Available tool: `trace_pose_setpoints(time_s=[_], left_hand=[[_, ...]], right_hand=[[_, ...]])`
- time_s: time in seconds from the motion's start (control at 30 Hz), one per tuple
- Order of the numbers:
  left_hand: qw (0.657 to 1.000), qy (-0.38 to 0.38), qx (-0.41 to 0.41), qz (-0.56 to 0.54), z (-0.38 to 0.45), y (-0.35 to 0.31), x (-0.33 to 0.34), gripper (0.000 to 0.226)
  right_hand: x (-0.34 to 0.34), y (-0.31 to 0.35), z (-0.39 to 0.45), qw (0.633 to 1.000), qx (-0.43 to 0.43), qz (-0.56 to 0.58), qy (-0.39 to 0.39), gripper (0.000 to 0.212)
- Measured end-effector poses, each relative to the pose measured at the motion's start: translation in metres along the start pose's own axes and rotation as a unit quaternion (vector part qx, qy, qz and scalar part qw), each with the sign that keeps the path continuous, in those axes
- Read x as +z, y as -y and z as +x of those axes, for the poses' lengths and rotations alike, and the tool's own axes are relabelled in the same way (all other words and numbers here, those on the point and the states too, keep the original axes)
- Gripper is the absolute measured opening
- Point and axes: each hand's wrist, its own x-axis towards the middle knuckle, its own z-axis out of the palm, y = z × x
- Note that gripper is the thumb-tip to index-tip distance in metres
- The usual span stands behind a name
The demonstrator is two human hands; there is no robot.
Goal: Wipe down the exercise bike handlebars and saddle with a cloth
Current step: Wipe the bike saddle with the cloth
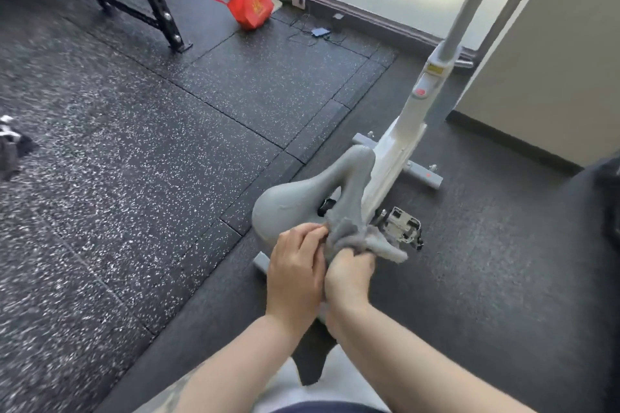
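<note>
While both hands meet at the rear of the saddle point(302, 201), I read the grip as follows. My right hand point(349, 275) is closed around a bunched grey cloth point(355, 238), which spills out beyond its fingers and to the right. My left hand point(295, 265) lies just beside it, touching it, fingertips curled onto the cloth's near edge; whether it pinches the fabric or only steadies it I cannot tell.

The saddle extends directly ahead of the grip. Its long axis runs away from me, wide rear nearest, narrow nose farthest, with a central cut-out. Its surface is matt grey and smooth. I judge the right hand better placed to stroke forward. Beyond the nose stands the white frame point(402, 131); handlebars are out of view.
</note>
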Motion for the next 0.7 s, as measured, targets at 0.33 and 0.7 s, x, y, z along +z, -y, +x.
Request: trace_pose_setpoints(time_s=[0.33,0.7], left_hand=[[0.967,-0.065,-0.242,-0.052,-0.024,-0.009,0.016,0.082],[0.831,-0.231,-0.411,-0.294,-0.004,-0.01,0.011,0.042]], right_hand=[[-0.045,-0.017,0.02,0.888,-0.311,-0.259,0.216,0.052],[-0.05,-0.001,0.034,0.402,-0.681,-0.518,0.326,0.064]])
